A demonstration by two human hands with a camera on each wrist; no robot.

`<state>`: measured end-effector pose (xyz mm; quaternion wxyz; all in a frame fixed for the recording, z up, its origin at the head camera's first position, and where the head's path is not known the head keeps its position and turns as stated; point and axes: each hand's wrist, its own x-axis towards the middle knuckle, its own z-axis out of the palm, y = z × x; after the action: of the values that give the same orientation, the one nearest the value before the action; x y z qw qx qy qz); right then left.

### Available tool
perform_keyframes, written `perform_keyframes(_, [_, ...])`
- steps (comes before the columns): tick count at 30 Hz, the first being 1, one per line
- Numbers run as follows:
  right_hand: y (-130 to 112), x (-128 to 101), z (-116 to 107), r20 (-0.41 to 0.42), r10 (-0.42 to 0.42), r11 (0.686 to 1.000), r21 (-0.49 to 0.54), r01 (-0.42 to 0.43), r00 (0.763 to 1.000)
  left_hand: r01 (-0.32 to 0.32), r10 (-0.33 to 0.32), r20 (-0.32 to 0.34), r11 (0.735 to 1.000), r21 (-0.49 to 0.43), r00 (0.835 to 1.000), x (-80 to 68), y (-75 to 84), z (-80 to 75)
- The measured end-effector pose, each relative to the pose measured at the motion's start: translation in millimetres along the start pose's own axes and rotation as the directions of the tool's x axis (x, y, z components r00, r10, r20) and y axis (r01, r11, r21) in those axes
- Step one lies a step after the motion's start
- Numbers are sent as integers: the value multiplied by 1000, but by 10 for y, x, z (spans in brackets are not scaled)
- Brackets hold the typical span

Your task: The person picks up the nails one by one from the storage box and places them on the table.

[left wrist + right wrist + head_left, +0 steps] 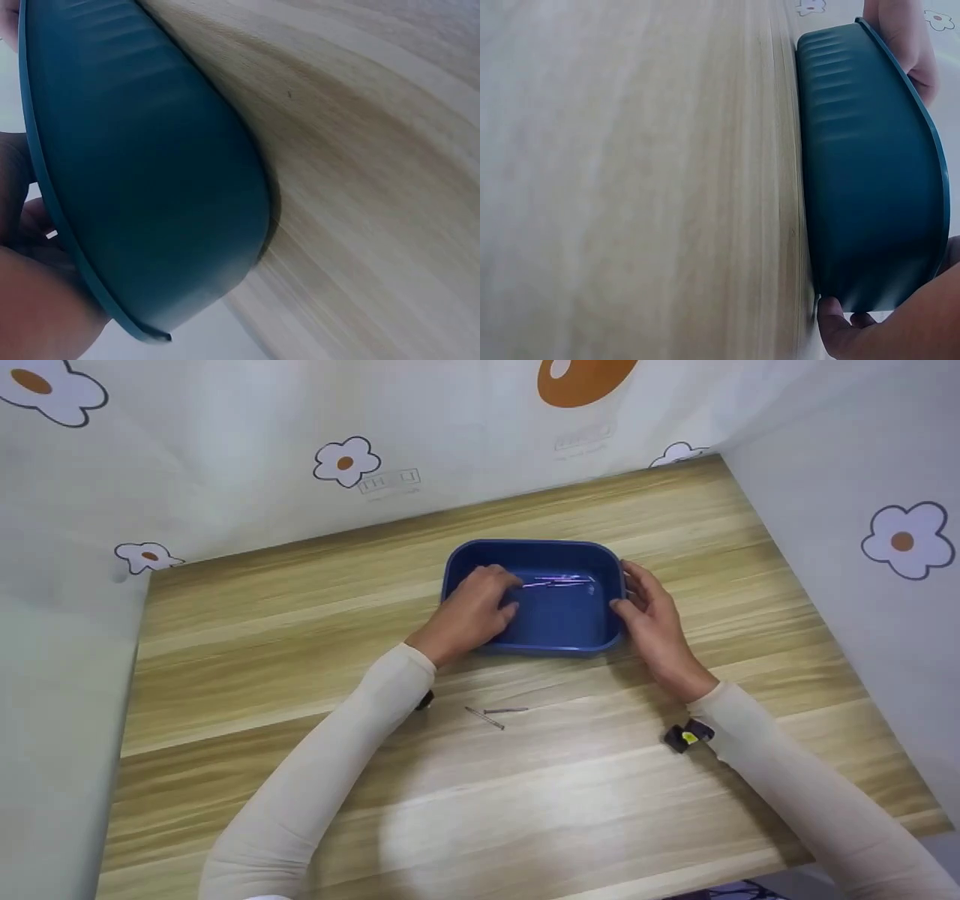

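A deep blue plastic bin (551, 626) with rounded corners sits on the table; its outer wall (165, 172) looks teal in the left wrist view. Several thin shiny nails (562, 580) lie along its back part. My left hand (472, 604) reaches over the left side into the bin, index fingertip right at the ends of the nails, with thumb and index finger apart. My right hand (656, 622) grips the bin's right end, thumb over the rim and fingers along the outside wall, one fingertip (829, 306) low near the base.
Two loose nails (495, 716) lie on the wood-grain table (300, 622) in front of the bin. A pale curtain with flower prints (346, 462) stands behind and beside the table. A dark wrist-worn device (686, 736) sits under the right sleeve.
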<state>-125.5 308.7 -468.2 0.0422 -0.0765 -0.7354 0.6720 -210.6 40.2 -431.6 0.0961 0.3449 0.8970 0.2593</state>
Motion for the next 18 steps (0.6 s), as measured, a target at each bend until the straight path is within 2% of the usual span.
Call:
perform_keyframes(6, [0,1,12,2,8,1000,-7,-8,1000,-14,14,10,999,44,1000,45,-3,34])
perform_keyframes(13, [1,0,5,-1,6,1000,-2,-6,1000,4,-5,10,995,102,1000,186,-155,203])
perform_keyframes(18, [4,3,-3,-6,7,1000,5,-6,1000,46,-49,16,988,144,999,208,-85,165])
